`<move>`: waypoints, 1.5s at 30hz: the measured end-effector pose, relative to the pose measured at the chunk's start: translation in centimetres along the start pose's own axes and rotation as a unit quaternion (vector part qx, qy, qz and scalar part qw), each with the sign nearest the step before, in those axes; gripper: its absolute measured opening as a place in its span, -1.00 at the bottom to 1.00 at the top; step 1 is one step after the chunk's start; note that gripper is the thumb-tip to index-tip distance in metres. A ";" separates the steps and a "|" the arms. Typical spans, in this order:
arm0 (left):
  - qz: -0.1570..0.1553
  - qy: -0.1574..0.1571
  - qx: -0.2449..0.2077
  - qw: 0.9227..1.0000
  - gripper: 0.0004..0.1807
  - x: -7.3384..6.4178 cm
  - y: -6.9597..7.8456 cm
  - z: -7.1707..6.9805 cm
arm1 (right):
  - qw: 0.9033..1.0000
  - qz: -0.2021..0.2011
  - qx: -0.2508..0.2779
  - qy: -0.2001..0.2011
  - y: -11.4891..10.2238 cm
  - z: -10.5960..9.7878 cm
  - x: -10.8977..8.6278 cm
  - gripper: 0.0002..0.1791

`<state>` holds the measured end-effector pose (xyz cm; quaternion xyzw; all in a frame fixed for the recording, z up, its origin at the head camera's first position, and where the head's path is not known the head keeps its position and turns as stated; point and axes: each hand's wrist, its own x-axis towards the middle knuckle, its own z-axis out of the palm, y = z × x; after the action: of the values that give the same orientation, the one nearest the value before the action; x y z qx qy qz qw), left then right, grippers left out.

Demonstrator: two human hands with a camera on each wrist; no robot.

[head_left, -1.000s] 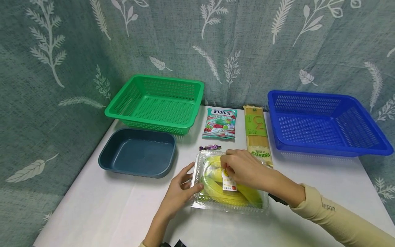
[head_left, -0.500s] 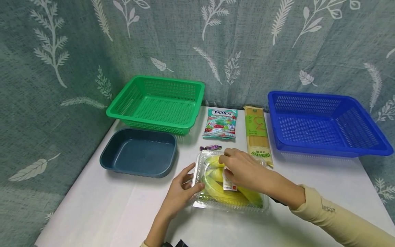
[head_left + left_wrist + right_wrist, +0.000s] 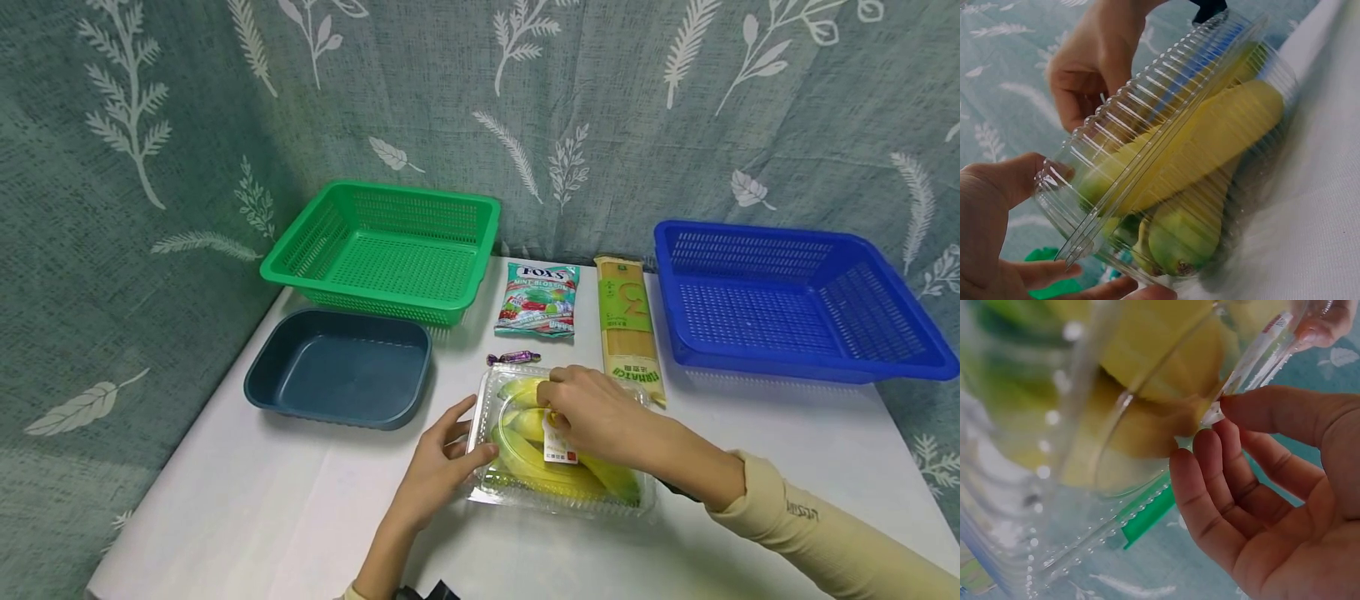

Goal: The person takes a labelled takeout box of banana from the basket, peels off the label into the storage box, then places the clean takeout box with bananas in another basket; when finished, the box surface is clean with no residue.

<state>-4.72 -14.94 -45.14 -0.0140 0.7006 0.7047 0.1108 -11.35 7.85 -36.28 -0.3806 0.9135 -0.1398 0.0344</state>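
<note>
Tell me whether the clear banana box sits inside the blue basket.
No, the clear banana box rests on the white table, held at its edge by the left hand, apart from the blue basket.

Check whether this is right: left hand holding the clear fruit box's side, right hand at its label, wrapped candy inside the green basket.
Not the wrapped candy: the head view shows it on the table, between the candy bag and the fruit box, not inside the green basket. The left hand holds the box's side and the right hand is at its label.
</note>
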 end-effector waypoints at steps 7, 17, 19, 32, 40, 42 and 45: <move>0.000 0.001 -0.005 1.000 -0.16 -0.1 0.0 0.0 | 1.000 -0.013 -0.007 0.016 0.2 0.3 0.0 -0.78; 0.003 -0.001 -0.009 1.000 -0.16 -0.1 0.1 0.0 | 1.000 -0.022 -0.009 0.017 0.2 0.3 0.1 -0.81; 0.002 -0.002 -0.012 1.000 -0.16 -0.1 0.1 0.0 | 0.999 -0.024 -0.009 0.019 0.2 0.3 0.0 -0.81; 0.007 0.002 -0.007 1.000 -0.17 0.1 0.0 0.0 | 1.000 -0.020 0.023 0.004 -0.4 -0.4 -0.4 -0.79; 0.005 0.006 -0.007 1.000 -0.17 0.0 -0.1 0.0 | 0.998 -0.032 0.053 0.017 -0.3 -0.6 -0.9 -0.72; 0.007 0.010 -0.006 1.000 -0.18 -0.1 -0.1 0.1 | 0.998 -0.034 0.057 0.017 -0.3 -0.7 -1.0 -0.71; 0.011 0.019 0.004 1.000 -0.19 -0.1 -0.1 0.3 | 0.998 -0.035 0.059 0.016 -0.3 -0.9 -1.1 -0.71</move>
<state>-4.55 -14.66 -45.21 -0.0193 0.7054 0.7029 0.0891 -10.52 8.59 -35.35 -0.4073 0.8901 -0.2009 0.0372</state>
